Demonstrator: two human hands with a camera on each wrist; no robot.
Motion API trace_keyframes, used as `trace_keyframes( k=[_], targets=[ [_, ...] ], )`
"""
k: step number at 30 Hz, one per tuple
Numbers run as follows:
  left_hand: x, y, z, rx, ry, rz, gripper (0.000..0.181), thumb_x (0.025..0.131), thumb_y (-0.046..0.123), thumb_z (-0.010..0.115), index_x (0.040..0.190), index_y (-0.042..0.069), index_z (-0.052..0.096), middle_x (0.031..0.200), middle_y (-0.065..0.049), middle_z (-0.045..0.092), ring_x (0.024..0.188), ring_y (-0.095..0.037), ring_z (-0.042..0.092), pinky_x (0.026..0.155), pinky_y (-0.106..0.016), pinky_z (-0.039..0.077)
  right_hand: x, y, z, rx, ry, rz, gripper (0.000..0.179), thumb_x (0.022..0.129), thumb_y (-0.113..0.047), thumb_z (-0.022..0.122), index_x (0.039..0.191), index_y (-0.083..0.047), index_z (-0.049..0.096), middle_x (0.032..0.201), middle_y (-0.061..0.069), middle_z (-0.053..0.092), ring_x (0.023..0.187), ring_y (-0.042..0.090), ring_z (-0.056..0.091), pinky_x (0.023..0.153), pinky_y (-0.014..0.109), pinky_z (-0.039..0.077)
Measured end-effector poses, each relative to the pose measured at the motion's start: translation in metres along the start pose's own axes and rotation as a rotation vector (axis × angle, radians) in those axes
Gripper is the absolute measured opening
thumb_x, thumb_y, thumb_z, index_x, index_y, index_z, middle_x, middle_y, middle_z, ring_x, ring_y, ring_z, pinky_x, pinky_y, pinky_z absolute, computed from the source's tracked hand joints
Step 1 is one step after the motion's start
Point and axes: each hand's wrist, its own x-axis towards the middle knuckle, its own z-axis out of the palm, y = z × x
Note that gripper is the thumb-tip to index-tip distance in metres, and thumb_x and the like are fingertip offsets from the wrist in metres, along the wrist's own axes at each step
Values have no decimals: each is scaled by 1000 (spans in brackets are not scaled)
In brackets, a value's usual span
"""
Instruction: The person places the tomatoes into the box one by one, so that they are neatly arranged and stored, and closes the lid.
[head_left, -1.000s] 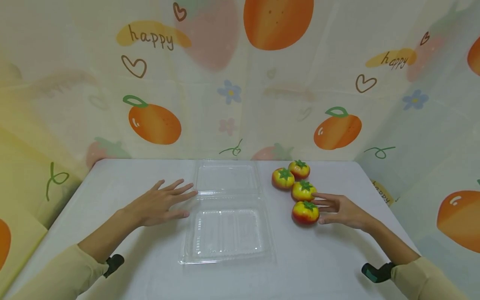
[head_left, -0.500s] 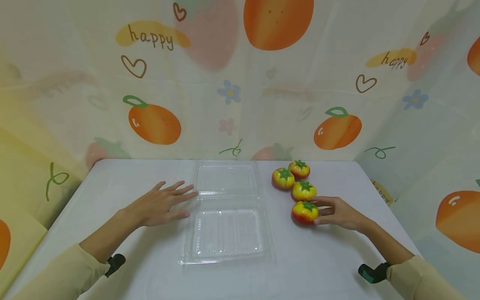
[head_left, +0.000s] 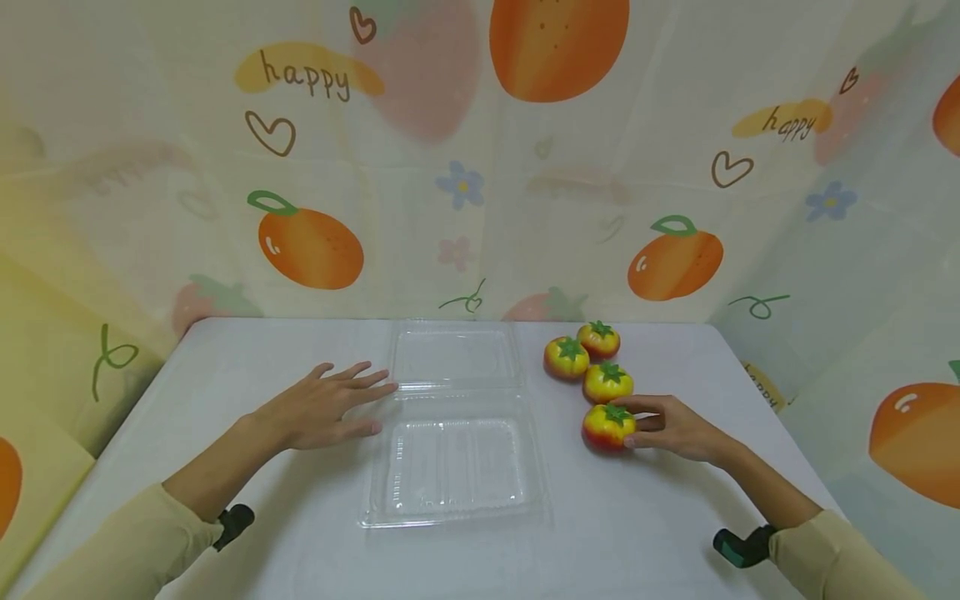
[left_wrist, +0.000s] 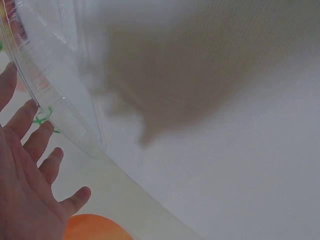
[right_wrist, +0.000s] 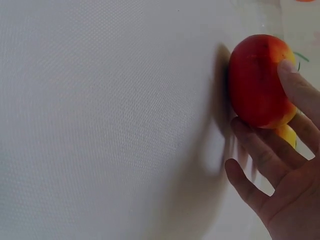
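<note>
In the head view, my right hand (head_left: 675, 427) grips the nearest red and yellow tomato (head_left: 606, 430), which has a green star-shaped top. Thumb and fingers lie on different sides of that tomato (right_wrist: 260, 80) in the right wrist view, and the little finger stands off it. Behind it on the table sit three similar tomatoes (head_left: 608, 382). My left hand (head_left: 318, 410) is spread over the table, fingertips right at the left edge of a clear plastic clamshell box (head_left: 457, 517). The box lies unfolded, its lid (head_left: 455, 354) toward the back.
The white table (head_left: 300, 533) ends at a cloth backdrop (head_left: 525, 250) printed with fruit and hearts. The tomatoes stand right of the box, toward the table's back. Each wrist wears a black camera mount (head_left: 234, 525).
My right hand has come slightly left and its thumb and fingers have closed on the nearest tomato. That tomato has shifted a little toward me. My left hand has barely moved.
</note>
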Motion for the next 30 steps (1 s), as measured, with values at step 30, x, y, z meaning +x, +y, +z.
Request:
trace_keyframes(
  k=[30],
  targets=[
    [-1,7,-10,7,-28,4,58,97,47,57,146,17,52,150,-10,49,142,-39,37,106,-70,30,5,-25,-3,-108,0,-26,57,92,-22,73,139,3,53,136,28,54,116,40,61,91,33,56]
  ],
)
